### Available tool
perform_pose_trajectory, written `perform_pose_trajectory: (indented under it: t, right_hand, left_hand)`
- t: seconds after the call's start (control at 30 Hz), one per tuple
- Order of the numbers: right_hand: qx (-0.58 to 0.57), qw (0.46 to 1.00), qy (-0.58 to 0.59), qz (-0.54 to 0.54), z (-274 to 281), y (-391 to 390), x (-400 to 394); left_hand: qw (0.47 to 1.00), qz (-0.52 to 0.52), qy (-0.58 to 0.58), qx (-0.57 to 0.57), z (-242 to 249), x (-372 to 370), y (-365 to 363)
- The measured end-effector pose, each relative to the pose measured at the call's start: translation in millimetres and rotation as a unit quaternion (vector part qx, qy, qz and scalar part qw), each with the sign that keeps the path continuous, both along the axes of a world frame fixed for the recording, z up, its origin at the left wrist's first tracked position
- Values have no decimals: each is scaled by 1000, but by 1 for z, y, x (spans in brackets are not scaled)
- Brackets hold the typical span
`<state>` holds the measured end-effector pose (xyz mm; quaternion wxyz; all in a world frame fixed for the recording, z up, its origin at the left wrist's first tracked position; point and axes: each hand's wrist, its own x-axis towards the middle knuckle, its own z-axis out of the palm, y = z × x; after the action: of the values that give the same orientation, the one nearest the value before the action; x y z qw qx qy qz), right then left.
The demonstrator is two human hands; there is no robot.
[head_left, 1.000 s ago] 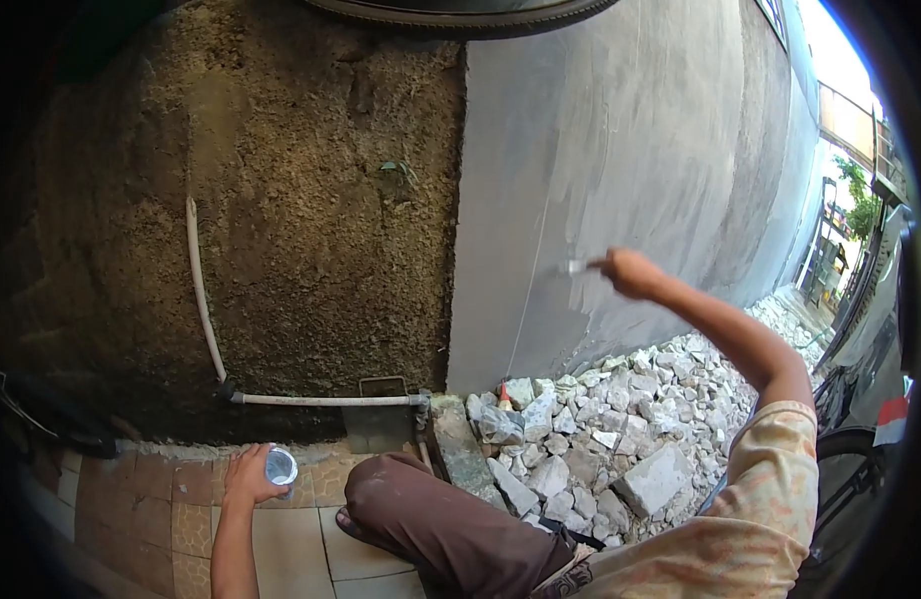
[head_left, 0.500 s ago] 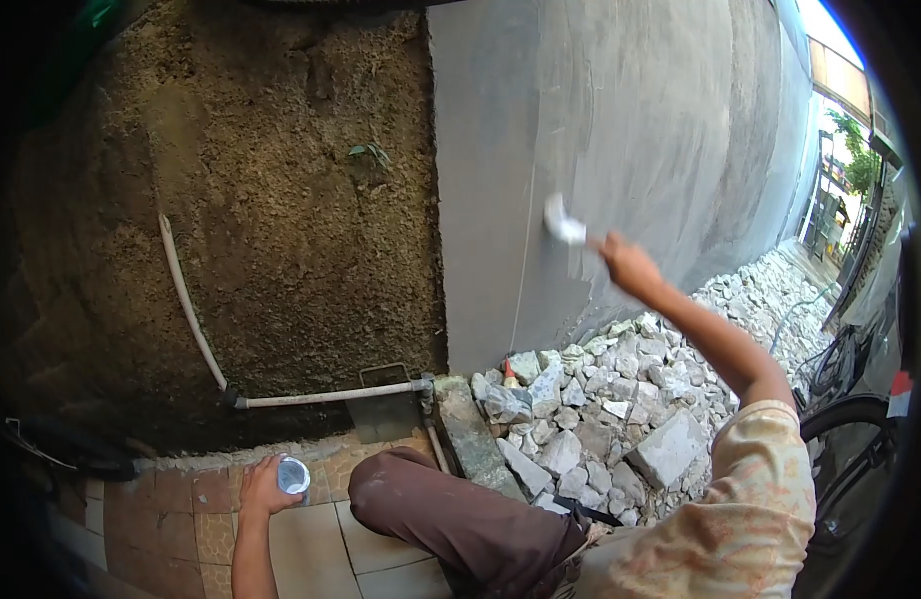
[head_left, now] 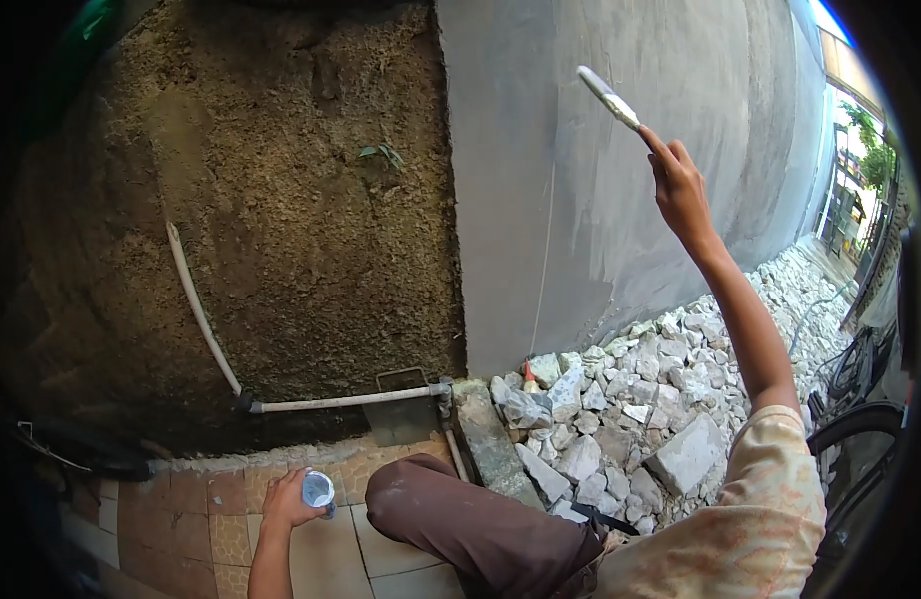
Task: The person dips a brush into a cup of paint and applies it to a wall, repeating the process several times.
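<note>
My right hand [head_left: 678, 190] is raised with its fingers closed round the handle of a paintbrush [head_left: 608, 96]. The brush head, coated whitish, points up and left and overlaps the smooth grey wall [head_left: 520, 220]. Low on the left, my left hand [head_left: 285, 501] grips a small cup [head_left: 318, 489] by its side. White shows around the cup's rim and inside it. Below the cup are floor tiles, and my bent knee in brown trousers is just to its right.
Rough brown wall [head_left: 301, 230] stands at the left, with a white pipe [head_left: 340, 402] along its foot. Broken stones [head_left: 620, 419] lie heaped below the grey wall. Among them sits a red-handled brush [head_left: 530, 377]. A wheel [head_left: 860, 424] is at the far right.
My right hand has moved up and slightly right along the grey wall, and the paintbrush has turned edge-on. My left hand still holds the cup low down; the view has shifted slightly.
</note>
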<state>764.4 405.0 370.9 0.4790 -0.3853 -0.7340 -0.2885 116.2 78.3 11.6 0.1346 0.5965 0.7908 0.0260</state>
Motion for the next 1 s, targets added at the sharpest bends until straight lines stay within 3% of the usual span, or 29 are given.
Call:
perform_pose_trajectory:
  t: [0.07, 0.13, 0.23, 0.3, 0.4, 0.47, 0.57, 0.7, 0.83, 0.93, 1.0]
  right_hand:
    - [26, 999, 33, -7, -17, -1, 1]
    - [-19, 1000, -19, -4, -73, 20, 7]
    - [-297, 931, -170, -126, -175, 10, 7]
    - [-349, 906, -224, -83, -233, 12, 21]
    - [-452, 847, -271, -62, -245, 26, 41]
    - [-421, 873, -232, -81, -210, 36, 45]
    - [-208, 974, -81, -34, -129, 42, 45]
    - [-43, 995, 83, -25, -79, 14, 31]
    - [-34, 996, 85, -6, -153, 34, 42]
    - [-245, 966, -35, -68, -254, 29, 42]
    - [-382, 910, -124, -101, -295, 20, 47]
  left_hand:
    - [1000, -4, -3, 8, -6, -1, 0]
    - [1000, -8, -1, 6, 0, 4, 0]
    - [1000, -8, 2, 13, 7, 8, 3]
    - [1000, -4, 1, 19, 10, 9, 3]
    - [1000, -8, 3, 21, 9, 10, 0]
    - [999, -10, -10, 35, 6, 8, 0]
    - [999, -5, -11, 42, 9, 12, -3]
    - [999, 1, -16, 30, 15, 18, -4]
    - [1000, 6, -16, 8, 9, 16, -1]
    - [1000, -2, -16, 18, 6, 16, 2]
    - [999, 3, -23, 36, 7, 18, 2]
